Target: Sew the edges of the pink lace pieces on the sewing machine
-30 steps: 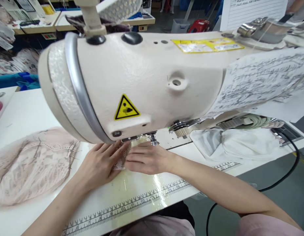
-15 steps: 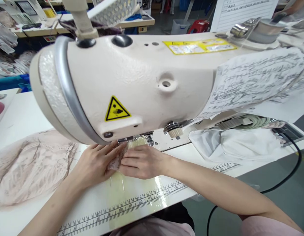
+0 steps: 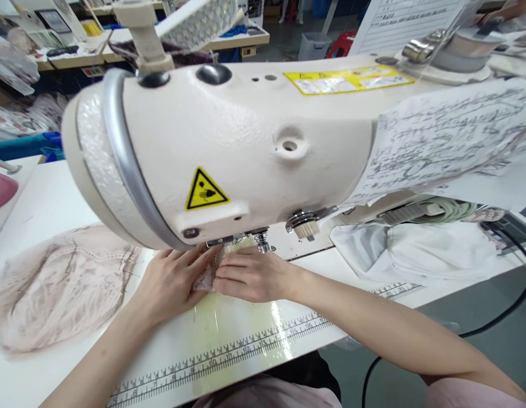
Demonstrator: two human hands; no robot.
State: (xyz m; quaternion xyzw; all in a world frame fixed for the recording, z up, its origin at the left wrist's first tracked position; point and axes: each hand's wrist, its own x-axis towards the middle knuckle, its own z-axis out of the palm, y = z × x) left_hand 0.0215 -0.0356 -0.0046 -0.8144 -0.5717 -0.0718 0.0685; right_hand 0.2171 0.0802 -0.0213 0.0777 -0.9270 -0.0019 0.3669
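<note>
On the tabletop (image 3: 173, 343), lace (image 3: 204, 279) slants forward and right

The person wears a short, pale pink sleeve (image 3: 473, 392) on the right arm (image 3: 373, 314), and black clothing (image 3: 316, 374).

The white table (image 3: 50, 198) bears a sewing machine (image 3: 246, 141), pale pink lace (image 3: 67, 289) at left and white cloth (image 3: 441, 249) at right

The cloth (image 3: 203, 279) before you is pale pink lace, like the larger piece (image 3: 71, 289) at your left. Your sewing machine (image 3: 246, 130) is cream, with a black-and-yellow triangle (image 3: 207, 190). Your table (image 3: 54, 198) is white with black ruler marks (image 3: 229, 358); your sleeve (image 3: 471, 394) is pink.
</note>
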